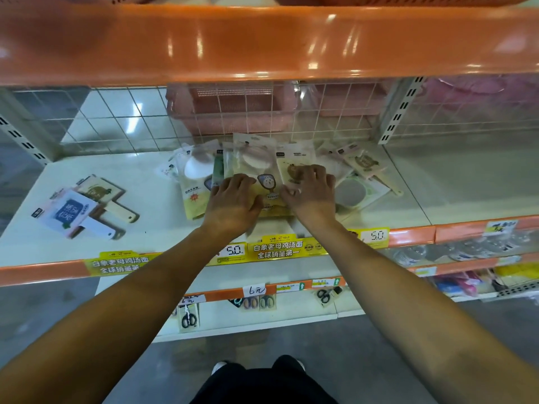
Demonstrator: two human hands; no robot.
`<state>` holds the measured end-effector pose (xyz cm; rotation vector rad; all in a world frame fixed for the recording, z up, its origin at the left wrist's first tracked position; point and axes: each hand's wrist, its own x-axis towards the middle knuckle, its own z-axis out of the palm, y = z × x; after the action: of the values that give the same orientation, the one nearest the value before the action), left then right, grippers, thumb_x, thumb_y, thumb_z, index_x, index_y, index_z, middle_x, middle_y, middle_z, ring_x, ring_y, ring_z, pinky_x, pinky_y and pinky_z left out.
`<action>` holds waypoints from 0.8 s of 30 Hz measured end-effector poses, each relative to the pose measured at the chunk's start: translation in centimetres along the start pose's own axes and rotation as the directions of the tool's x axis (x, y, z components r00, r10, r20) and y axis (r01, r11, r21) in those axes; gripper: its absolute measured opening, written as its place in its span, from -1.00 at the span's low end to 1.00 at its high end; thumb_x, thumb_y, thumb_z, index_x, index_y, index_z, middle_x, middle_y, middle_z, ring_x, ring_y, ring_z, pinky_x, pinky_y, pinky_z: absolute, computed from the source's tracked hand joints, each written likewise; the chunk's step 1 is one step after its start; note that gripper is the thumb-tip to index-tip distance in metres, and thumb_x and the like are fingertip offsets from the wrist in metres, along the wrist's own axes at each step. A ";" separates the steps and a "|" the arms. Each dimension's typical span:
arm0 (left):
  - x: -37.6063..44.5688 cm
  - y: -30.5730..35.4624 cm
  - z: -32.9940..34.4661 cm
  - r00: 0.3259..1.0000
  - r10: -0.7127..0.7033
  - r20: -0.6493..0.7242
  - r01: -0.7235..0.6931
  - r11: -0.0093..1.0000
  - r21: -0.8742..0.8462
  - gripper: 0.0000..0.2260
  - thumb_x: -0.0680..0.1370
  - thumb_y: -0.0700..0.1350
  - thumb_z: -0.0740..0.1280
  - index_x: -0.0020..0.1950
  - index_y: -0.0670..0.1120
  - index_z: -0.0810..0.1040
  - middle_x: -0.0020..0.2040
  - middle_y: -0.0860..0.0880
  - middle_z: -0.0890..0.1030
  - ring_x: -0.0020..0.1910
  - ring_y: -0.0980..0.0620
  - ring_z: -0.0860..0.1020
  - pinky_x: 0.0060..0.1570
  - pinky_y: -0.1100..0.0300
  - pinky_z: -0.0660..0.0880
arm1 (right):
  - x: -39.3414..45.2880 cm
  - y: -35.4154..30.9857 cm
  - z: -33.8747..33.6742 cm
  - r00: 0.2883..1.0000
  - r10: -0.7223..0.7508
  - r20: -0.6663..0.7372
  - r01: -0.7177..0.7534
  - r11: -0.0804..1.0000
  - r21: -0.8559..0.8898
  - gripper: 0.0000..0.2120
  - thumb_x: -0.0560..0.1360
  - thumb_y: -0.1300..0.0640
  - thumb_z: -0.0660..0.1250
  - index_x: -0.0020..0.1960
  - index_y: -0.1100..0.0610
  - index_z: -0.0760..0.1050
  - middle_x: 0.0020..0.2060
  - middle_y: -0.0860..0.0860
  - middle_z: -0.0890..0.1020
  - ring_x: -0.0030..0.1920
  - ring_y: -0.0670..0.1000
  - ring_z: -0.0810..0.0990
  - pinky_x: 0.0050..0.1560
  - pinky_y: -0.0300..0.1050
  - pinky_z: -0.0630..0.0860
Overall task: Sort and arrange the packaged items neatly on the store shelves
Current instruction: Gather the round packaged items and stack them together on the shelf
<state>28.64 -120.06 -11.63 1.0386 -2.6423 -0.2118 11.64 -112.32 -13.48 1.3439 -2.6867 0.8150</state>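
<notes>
Head view, your hands: both reach over the front edge of the white shelf (151,182) into the pile of packaged items (262,167) at its middle.
Your left hand (233,199): palm down, fingers spread flat, pressing on the yellow packet (269,196); it grips nothing.
Your right hand (312,189): fingers curled, tips resting on the brown-print packet (291,170), thumb touching the yellow packet's right edge; whether it pinches anything you cannot tell.
Pile: overlapping, fanned toward the wire grid (116,118) at the shelf's back edge.
Left end of shelf: a separate small stack of paddle-shaped packs (87,208), well apart from your hands.
Front edge: yellow price strip (277,249) just beneath your wrists.
</notes>
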 end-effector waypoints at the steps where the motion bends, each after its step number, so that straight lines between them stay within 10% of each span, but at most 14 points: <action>1: -0.1 -0.2 -0.2 1.000 -0.004 -0.011 0.004 1.000 -0.009 -0.63 0.55 0.03 0.26 0.29 -0.12 0.47 0.27 -0.10 0.51 0.23 -0.19 0.47 0.16 -0.06 0.36 | 0.0 -0.6 0.0 1.000 -0.020 0.001 0.020 1.000 0.003 -0.50 0.42 -0.20 0.34 0.23 0.09 0.48 0.20 0.07 0.47 0.24 0.18 0.42 0.24 -0.04 0.27; 24: -11.8 -19.9 -7.7 0.889 -0.443 -0.114 0.453 0.888 0.080 -0.62 0.56 0.03 0.26 0.32 -0.13 0.46 0.27 -0.15 0.51 0.21 -0.23 0.47 0.11 -0.07 0.39 | -3.4 -23.1 9.4 0.890 -0.418 0.182 0.376 0.899 0.224 -0.57 0.42 -0.12 0.39 0.21 0.06 0.50 0.22 0.05 0.44 0.19 0.21 0.36 0.14 -0.03 0.36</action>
<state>52.11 -126.68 -11.70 1.6469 -2.3129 -0.1167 33.06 -125.45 -12.30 2.0586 -2.3832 0.9227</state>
